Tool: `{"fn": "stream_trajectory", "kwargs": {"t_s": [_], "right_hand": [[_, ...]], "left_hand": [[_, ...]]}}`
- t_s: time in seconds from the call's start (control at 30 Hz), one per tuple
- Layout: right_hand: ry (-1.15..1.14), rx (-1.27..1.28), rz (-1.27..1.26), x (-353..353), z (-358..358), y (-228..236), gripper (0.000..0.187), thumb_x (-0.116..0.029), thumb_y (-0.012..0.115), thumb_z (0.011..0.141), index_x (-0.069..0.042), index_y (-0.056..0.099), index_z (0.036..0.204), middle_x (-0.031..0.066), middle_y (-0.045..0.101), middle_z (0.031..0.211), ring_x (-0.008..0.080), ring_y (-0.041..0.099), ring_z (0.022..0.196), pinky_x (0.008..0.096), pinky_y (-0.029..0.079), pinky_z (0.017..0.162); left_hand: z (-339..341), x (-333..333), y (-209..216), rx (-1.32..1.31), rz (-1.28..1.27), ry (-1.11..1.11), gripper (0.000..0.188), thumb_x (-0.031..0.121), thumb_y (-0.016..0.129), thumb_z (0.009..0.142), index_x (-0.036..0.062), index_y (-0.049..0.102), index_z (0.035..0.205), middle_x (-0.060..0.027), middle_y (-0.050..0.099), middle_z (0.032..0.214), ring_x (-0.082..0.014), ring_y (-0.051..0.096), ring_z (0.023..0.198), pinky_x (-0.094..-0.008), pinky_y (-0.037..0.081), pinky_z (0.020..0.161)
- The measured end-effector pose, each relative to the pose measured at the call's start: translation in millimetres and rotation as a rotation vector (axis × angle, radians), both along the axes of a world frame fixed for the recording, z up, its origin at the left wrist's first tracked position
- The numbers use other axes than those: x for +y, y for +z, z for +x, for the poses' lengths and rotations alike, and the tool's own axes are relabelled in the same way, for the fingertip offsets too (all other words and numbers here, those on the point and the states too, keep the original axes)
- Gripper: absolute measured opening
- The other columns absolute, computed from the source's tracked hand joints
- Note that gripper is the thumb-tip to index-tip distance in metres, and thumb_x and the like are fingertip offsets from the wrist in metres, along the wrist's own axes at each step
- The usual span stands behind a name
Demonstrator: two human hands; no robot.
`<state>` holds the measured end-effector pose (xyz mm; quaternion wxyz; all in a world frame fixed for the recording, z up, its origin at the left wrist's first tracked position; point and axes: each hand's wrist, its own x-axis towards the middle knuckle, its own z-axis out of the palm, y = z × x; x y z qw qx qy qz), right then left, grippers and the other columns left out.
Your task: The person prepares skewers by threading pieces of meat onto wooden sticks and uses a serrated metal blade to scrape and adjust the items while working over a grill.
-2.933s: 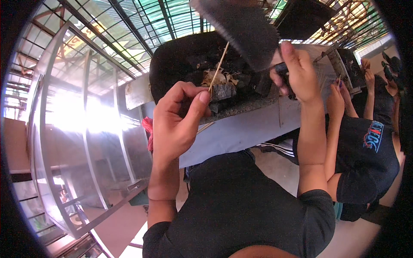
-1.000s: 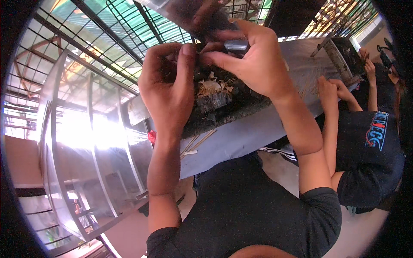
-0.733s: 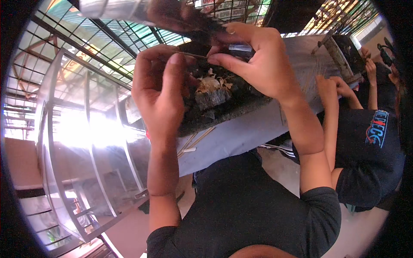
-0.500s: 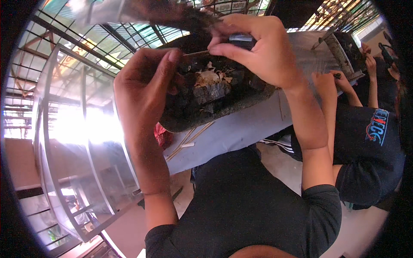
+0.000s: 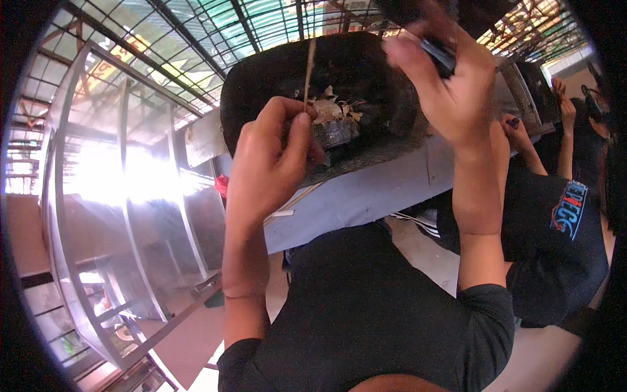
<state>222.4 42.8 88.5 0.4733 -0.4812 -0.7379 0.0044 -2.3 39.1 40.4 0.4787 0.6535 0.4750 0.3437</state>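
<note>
A dark tray (image 5: 251, 85) of charcoal (image 5: 336, 134) lies in front of me, with pale, flaky scraps (image 5: 337, 110) heaped on the lumps. My left hand (image 5: 266, 153) pinches the lower end of a thin wooden stick (image 5: 310, 68) between thumb and fingers, right beside the scraps. The stick points upward, nearly upright. Raised over the tray's right side, my right hand (image 5: 457, 85) is blurred by motion. A dark, shiny object (image 5: 438, 56) rests within its curled fingers; its kind I cannot make out.
Beneath the tray is a grey-blue tabletop (image 5: 366, 196), with loose thin sticks (image 5: 300, 195) and a red crumpled thing (image 5: 222, 185) near my left forearm. A framed glass case (image 5: 127, 228) stands left. Close on my right works a person (image 5: 542, 222) in a dark shirt. Metal grating (image 5: 261, 26) rises behind.
My right hand has let go of the stick and moved up and right. My left hand has swung the stick from level to upright. A dark blurred shape above the tray has gone.
</note>
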Motion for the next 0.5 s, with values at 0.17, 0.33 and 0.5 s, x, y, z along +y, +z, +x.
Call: {"fn": "stream_trajectory", "kwargs": {"t_s": [0.17, 0.33, 0.5], "right_hand": [[0.126, -0.367, -0.048, -17, -16, -29, 0.056, -0.053, 0.052, 0.093, -0.014, 0.058, 0.133, 0.0050, 0.053, 0.063, 0.0203, 0.045, 0.049, 0.0328, 0.039, 0.047], [0.107, -0.452, -0.110, -12, -19, -39, 0.053, -0.050, 0.055, 0.092, -0.015, 0.060, 0.131, 0.0061, 0.050, 0.061, 0.0197, 0.046, 0.049, 0.0335, 0.037, 0.047], [0.083, -0.451, -0.116, -15, -21, -37, 0.049, -0.048, 0.053, 0.094, -0.017, 0.060, 0.131, 0.0050, 0.050, 0.060, 0.0201, 0.047, 0.048, 0.0338, 0.039, 0.047]], "left_hand": [[0, -4, -36, -0.084, 0.202, 0.071, 0.018, 0.005, 0.057, 0.089, 0.0004, 0.063, 0.105, -0.0150, 0.065, 0.095, -0.0233, 0.063, 0.090, -0.0355, 0.048, 0.079], [0, -14, -24, -0.481, -0.149, 0.141, 0.019, 0.016, 0.048, 0.100, -0.0004, 0.057, 0.104, -0.0062, 0.058, 0.069, -0.0113, 0.053, 0.052, -0.0246, 0.042, 0.048], [8, -21, -16, -0.550, -0.171, 0.193, 0.020, 0.018, 0.047, 0.101, -0.0003, 0.053, 0.102, 0.0021, 0.041, 0.054, -0.0051, 0.031, 0.039, -0.0203, 0.027, 0.037]]}}
